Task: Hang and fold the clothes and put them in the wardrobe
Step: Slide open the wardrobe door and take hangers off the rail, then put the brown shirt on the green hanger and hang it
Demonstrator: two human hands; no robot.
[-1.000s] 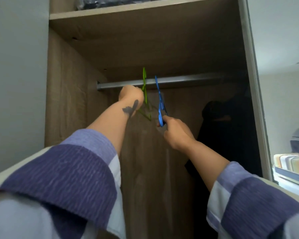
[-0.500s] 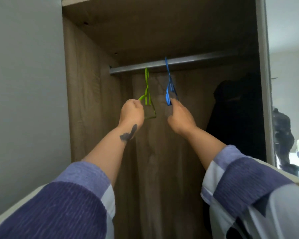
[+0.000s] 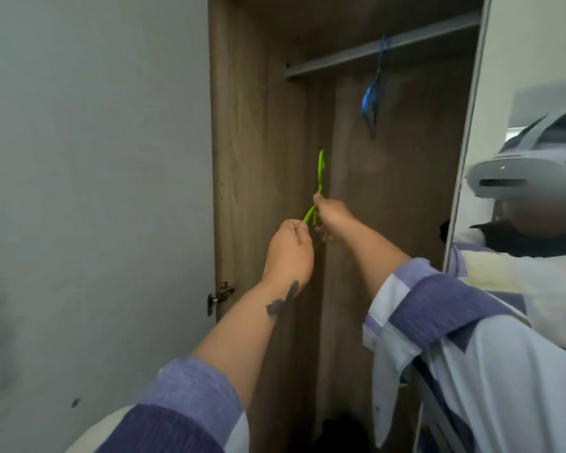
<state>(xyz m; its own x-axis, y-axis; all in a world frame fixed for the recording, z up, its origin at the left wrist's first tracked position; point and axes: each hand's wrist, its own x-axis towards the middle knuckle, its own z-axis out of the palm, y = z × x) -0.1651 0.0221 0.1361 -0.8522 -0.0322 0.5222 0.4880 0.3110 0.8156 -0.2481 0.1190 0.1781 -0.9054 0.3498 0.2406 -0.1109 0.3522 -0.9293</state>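
Seen from a head-worn camera, a person reaches both arms into an open wooden wardrobe (image 3: 258, 158). Both hands grip one green hanger (image 3: 319, 184), which is off the rail and held in mid-air, well below it. The left hand (image 3: 290, 253) is clenched around a lower arm of the hanger. The right hand (image 3: 334, 217) pinches it just above, near the neck, and sits slightly higher and farther into the wardrobe than the left. The hanger stands nearly upright and is seen edge-on, so it looks thin, with its hook pointing up. A metal rail (image 3: 383, 49) crosses the top of the wardrobe, up and to the right of the hands. One blue hanger (image 3: 371, 99) hangs from it with nothing on it, well apart from the green one. To the right, a mirrored door (image 3: 536, 60) reflects the person wearing a headset. No loose clothes can be seen here, so the green hanger probably has to be carried out toward a garment somewhere out of view. Both hands are close enough to do that, the right holding nearer the hook.
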